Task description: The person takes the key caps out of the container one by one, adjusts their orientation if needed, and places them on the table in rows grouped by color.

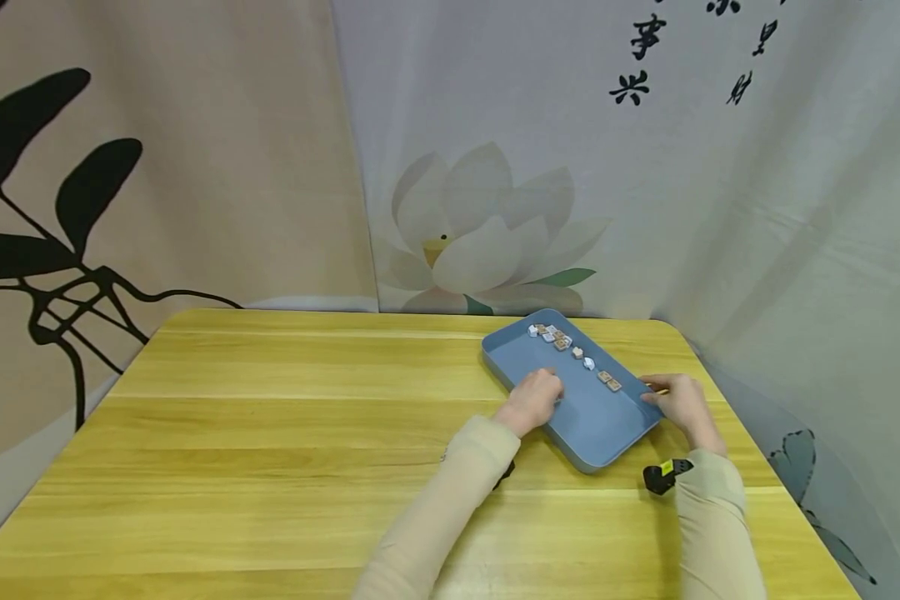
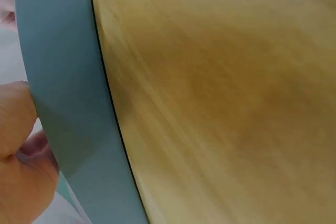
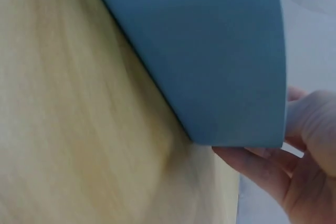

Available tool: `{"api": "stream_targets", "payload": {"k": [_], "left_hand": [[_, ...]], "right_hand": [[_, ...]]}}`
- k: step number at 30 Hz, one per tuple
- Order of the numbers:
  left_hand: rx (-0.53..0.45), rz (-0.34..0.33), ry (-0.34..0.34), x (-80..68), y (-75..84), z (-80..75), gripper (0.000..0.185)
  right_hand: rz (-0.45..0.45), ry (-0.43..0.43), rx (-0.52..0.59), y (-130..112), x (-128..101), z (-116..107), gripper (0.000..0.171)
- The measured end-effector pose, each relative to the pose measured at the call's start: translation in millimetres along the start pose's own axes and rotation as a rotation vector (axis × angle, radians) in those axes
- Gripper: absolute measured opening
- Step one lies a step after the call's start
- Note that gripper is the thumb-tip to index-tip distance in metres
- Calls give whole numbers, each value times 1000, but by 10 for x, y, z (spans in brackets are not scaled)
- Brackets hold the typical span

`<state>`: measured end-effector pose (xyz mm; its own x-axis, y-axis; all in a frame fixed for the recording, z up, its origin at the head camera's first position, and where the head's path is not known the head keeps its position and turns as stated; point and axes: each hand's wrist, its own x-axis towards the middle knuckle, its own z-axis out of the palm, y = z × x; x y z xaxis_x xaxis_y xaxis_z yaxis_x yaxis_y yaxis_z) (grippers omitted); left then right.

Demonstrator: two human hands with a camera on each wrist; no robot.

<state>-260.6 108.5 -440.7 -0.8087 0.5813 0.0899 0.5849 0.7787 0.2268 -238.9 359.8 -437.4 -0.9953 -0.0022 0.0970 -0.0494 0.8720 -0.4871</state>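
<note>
Behind everything, printed cloth hangings [image 1: 495, 167] fill the upper half of the head view, with dark leaves at the left, a pale lotus in the middle and brushed characters at the upper right. Below them the yellow wooden table [image 1: 270, 433] takes up the lower half of the frame.

Next in size, a blue rectangular tray [image 1: 592, 417] lies at the right of centre on the table, its long axis running diagonally from the upper left, far from the person, to the lower right, near them. Both long-sleeved arms enter from the bottom edge and meet the tray at its near end, one on each long side.

The left hand [image 1: 534, 400] sits on the tray's left rim with fingers curled over the edge; in the left wrist view they curl behind the wall, so it grips the tray. The right hand [image 1: 678, 402] is at the right rim, and the right wrist view shows fingers under the tray's corner and the thumb behind its wall, so it grips too. Each hand is level with the other across the short axis.

Smallest, a row of little tiles [image 1: 570, 348] lies along the tray's right side, bunched towards the far corner. A small black device [image 1: 663, 475] shows at the right wrist.
</note>
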Motion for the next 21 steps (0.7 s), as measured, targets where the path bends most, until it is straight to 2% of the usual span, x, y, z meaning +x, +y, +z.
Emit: {"api": "stream_targets", "payload": {"k": [2,6,10,14,21], "left_hand": [[-85,-9,34,-21,-46,-1,21],[-256,0,147,-86,-179,-35,25],[-343,7,229,-164,-301,-113,30],[-399,9,248,-242,-405,-186,27],[-581,-9,247,-366,-594,-258,18]], "right_hand": [[1,-1,-1,8,10,2,31],[-1,5,7,23,27,11,30],[-11,6,14,45,44,15,30],[-27,-2,13,76,64,13,30],[-32,-26,36,97,88,17,31]]}}
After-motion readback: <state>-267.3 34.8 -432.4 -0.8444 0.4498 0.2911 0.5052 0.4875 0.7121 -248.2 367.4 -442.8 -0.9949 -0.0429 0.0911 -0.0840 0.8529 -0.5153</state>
